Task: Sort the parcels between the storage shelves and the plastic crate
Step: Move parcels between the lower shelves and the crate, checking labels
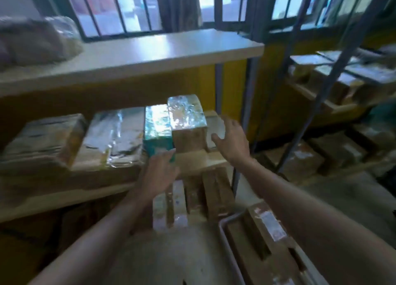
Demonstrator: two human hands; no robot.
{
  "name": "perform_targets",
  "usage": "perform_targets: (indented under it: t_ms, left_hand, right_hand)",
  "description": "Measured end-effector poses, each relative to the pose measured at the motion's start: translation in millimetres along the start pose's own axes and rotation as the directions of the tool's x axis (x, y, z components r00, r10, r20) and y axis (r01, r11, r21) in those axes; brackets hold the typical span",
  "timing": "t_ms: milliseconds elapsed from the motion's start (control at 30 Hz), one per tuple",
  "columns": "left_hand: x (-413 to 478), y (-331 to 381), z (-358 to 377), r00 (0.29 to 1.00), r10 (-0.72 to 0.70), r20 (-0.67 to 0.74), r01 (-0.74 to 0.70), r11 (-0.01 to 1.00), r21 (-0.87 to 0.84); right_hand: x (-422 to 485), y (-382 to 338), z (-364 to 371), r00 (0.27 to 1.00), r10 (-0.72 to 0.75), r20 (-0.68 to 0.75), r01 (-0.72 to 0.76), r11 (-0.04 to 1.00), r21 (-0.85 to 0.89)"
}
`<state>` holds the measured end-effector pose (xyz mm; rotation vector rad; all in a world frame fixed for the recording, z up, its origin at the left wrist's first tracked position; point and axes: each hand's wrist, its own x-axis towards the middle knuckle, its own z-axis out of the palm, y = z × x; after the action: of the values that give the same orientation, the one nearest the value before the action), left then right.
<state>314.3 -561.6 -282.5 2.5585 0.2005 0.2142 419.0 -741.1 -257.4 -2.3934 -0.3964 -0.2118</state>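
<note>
A: Head view: both bare forearms reach toward the middle board of the pale wooden storage shelf. What are the hands doing?

B: The left hand is spread, fingers loose, its fingertips at the lower front of the teal tape-wrapped box. It grips nothing. The right hand is open too, palm toward the small white-faced cardboard parcel at the shelf's right end, thumb beside its front face; whether it touches I cannot tell.

A: And between them?

B: A tall brown cardboard box with a shiny taped top stands upright, touching the teal one on its left and the white-faced parcel on its right. Further left lie a flat parcel under clear glossy film and a blurred brown carton.

A: The crate?

B: The grey plastic crate shows its rim at bottom right, with brown taped parcels inside. Below the hands, more upright cardboard parcels stand on the lowest level. A bagged bundle rests on the top board.
</note>
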Motion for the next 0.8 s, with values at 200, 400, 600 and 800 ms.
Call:
perform_targets:
  t_ms: [200,400,600,800]
  left_hand:
    - [-49.1,-73.5,-118.3,0.983,-0.121,-0.14,0.127,0.991,0.035]
    - [-129.8,-175.3,-218.0,0.919,-0.261,-0.296,0.261,0.964,-0.04]
    - [-188.2,-278.8,-264.0,0.856,-0.37,-0.361,0.338,0.929,-0.151]
    - [-188.8,-355.5,-251.9,0.771,-0.514,-0.376,0.409,0.852,-0.326]
  right_hand:
    - [-9.3,-130.5,33.6,0.992,-0.122,0.026,0.122,0.993,0.002]
    - [-50.3,-265.4,111.2,0.957,-0.261,0.125,0.254,0.964,0.075]
    - [-98.0,-337.5,209.2,0.858,-0.372,0.354,0.33,0.928,0.174]
    - [-88.9,-353.1,285.9,0.685,-0.485,0.543,0.456,0.867,0.2]
